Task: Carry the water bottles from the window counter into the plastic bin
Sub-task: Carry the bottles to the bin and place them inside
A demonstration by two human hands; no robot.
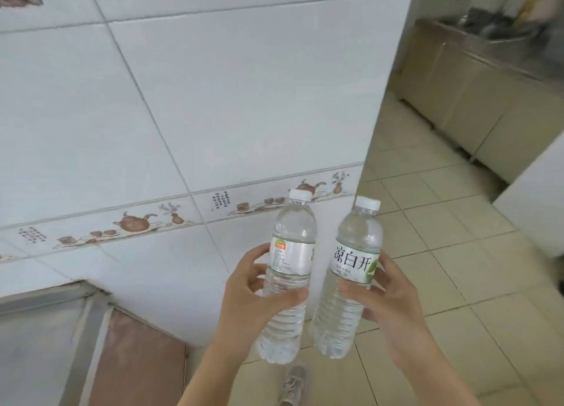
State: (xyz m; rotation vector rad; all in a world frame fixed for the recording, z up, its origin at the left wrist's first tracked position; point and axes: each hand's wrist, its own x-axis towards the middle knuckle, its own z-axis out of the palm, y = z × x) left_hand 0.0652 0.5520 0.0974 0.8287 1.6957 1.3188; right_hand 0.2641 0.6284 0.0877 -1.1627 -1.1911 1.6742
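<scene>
I hold two clear water bottles with white caps and white labels, upright and side by side in front of me. My left hand (253, 302) grips the left bottle (290, 247) around its lower half. My right hand (393, 308) grips the right bottle (354, 253), whose label faces me with large characters. The bottles hang above the floor, close to each other, without touching. No plastic bin and no window counter show in this view.
A white tiled wall (213, 100) with a teapot-pattern border fills the left and ends in a corner at the centre. Beige floor tiles (442, 253) stretch to the right toward steel cabinets (476, 100). A white appliance edge (537, 198) stands at right. A metal frame (85, 329) sits lower left. My shoe (293, 384) shows below.
</scene>
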